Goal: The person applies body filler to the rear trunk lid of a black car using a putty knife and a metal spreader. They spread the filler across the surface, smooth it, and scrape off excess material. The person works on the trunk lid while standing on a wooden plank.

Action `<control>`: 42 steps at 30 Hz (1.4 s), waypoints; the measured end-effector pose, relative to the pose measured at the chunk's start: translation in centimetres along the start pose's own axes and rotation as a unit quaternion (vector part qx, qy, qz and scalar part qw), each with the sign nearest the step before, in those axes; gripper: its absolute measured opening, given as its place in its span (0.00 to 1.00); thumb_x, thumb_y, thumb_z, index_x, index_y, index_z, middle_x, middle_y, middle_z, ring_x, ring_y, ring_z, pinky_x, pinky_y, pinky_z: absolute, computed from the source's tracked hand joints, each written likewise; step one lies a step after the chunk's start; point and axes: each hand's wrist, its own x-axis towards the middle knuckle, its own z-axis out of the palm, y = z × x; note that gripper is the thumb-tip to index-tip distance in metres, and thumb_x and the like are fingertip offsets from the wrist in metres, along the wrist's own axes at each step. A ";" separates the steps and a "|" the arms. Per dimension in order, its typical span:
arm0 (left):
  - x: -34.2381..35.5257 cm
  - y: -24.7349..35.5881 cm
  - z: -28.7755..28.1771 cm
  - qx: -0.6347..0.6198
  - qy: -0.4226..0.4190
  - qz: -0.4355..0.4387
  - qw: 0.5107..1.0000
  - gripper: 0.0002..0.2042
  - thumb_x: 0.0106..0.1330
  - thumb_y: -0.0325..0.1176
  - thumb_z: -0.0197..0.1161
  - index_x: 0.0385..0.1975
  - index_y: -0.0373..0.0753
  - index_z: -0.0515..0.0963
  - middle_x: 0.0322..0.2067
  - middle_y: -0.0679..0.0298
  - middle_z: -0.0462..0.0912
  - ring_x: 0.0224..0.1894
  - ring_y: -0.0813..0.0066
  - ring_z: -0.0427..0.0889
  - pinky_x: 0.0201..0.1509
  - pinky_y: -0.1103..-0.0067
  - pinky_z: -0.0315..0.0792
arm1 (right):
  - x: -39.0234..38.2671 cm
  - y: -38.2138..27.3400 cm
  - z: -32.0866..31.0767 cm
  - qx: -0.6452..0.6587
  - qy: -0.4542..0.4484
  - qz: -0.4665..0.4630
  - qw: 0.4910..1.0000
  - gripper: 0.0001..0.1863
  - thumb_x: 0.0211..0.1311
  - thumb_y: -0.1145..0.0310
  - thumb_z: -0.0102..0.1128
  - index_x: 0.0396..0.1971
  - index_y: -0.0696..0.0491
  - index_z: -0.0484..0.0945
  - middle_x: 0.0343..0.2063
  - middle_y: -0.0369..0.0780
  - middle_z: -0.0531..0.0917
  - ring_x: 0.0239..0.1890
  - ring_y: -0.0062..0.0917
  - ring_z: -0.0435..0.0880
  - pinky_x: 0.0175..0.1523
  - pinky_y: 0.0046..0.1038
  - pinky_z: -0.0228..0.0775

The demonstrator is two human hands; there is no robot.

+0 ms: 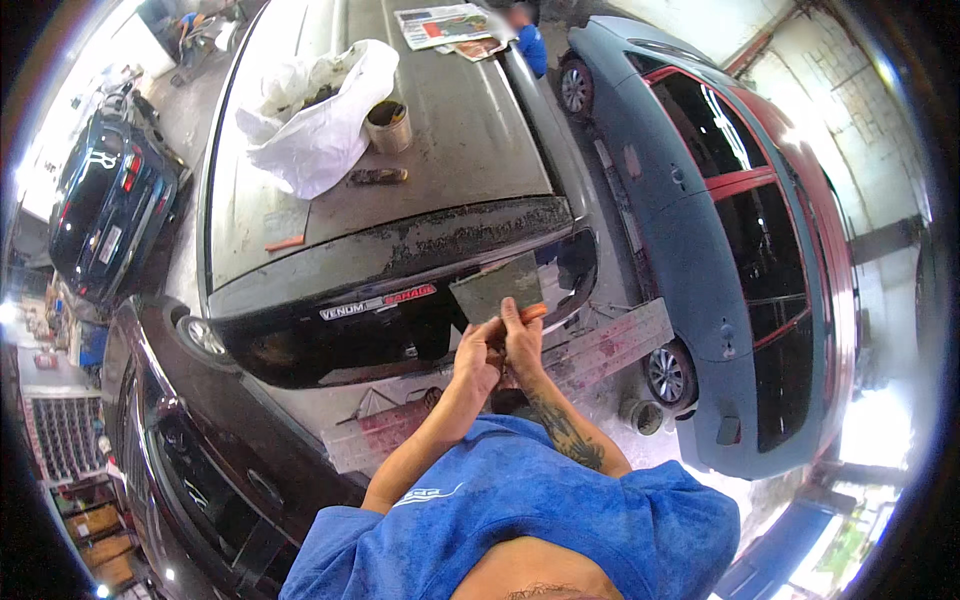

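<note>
In the head view, my right hand [522, 340] grips a flat grey square spreader [490, 285] with an orange handle edge, its thumb lying on it. My left hand [478, 350] is closed just beside and below it; what it holds is hidden. Both are over the black rear window [385, 340] of a grey car. On that car's roof [470, 140] lie a white plastic bag [300, 140] with dark material inside, an open metal can [390, 125], a dirty dark strip [378, 176], another orange-edged spreader [283, 241] and some newspapers [448, 27].
A worn plank platform [610, 345] runs below the rear. A blue-grey car [700, 300] is close on the right; dark cars [200, 430] stand on the left. A bucket [640, 410] sits low right. A person in blue [530, 50] is beyond the roof; another [190, 25] is far left.
</note>
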 end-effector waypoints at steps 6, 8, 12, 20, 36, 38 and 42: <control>-1.0 1.6 -4.1 0.050 -0.038 0.001 0.998 0.13 0.68 0.29 0.60 0.51 0.35 0.73 0.48 0.55 0.82 0.46 0.63 0.83 0.45 0.68 0.81 | 3.3 -4.6 -5.3 0.141 0.118 -0.054 0.982 0.15 0.62 0.61 0.68 0.34 0.52 0.71 0.27 0.31 0.72 0.27 0.15 0.73 0.28 0.23 0.66; 0.0 3.7 -8.5 0.077 -0.026 0.013 0.997 0.12 0.67 0.28 0.58 0.48 0.36 0.75 0.46 0.56 0.82 0.46 0.63 0.83 0.46 0.64 0.81 | 4.4 -6.4 -7.9 0.128 0.148 -0.093 0.976 0.16 0.61 0.62 0.69 0.39 0.54 0.74 0.31 0.33 0.77 0.31 0.15 0.75 0.29 0.22 0.67; 1.3 8.0 -19.2 0.127 0.057 0.072 0.988 0.12 0.66 0.31 0.61 0.47 0.38 0.75 0.46 0.57 0.82 0.45 0.63 0.81 0.48 0.64 0.77 | 7.9 -9.2 -12.2 0.073 0.091 -0.134 0.984 0.16 0.62 0.64 0.67 0.44 0.56 0.75 0.36 0.36 0.80 0.33 0.17 0.77 0.32 0.23 0.68; -6.2 4.3 -34.4 0.235 0.399 0.202 0.863 0.08 0.62 0.30 0.57 0.39 0.38 0.71 0.27 0.62 0.78 0.23 0.75 0.77 0.20 0.82 0.69 | 24.5 -9.4 -15.7 -0.137 -0.050 -0.067 0.987 0.15 0.63 0.71 0.62 0.47 0.60 0.75 0.38 0.39 0.82 0.37 0.25 0.81 0.43 0.29 0.73; -16.8 -21.7 -29.8 0.517 0.384 -0.024 0.765 0.16 0.62 0.37 0.66 0.42 0.30 0.83 0.37 0.57 0.86 0.41 0.70 0.83 0.48 0.76 0.75 | 33.2 -10.2 -15.3 -0.330 -0.208 -0.101 0.915 0.12 0.55 0.72 0.62 0.39 0.60 0.80 0.24 0.34 0.80 0.18 0.18 0.74 0.19 0.26 0.67; -16.8 -22.0 -28.8 0.467 0.404 0.029 0.786 0.15 0.63 0.36 0.65 0.43 0.31 0.82 0.37 0.58 0.86 0.40 0.73 0.83 0.46 0.76 0.75 | 33.3 -10.1 -15.2 -0.350 -0.200 -0.096 0.910 0.13 0.54 0.72 0.62 0.39 0.62 0.80 0.26 0.35 0.82 0.22 0.19 0.77 0.23 0.26 0.71; -16.7 -22.7 -27.5 0.471 0.462 -0.014 0.751 0.15 0.63 0.36 0.65 0.43 0.31 0.82 0.38 0.59 0.86 0.39 0.73 0.83 0.46 0.77 0.75 | 31.9 -8.6 -12.4 -0.346 -0.246 -0.132 0.896 0.16 0.53 0.68 0.65 0.39 0.63 0.80 0.28 0.38 0.84 0.28 0.20 0.79 0.36 0.28 0.75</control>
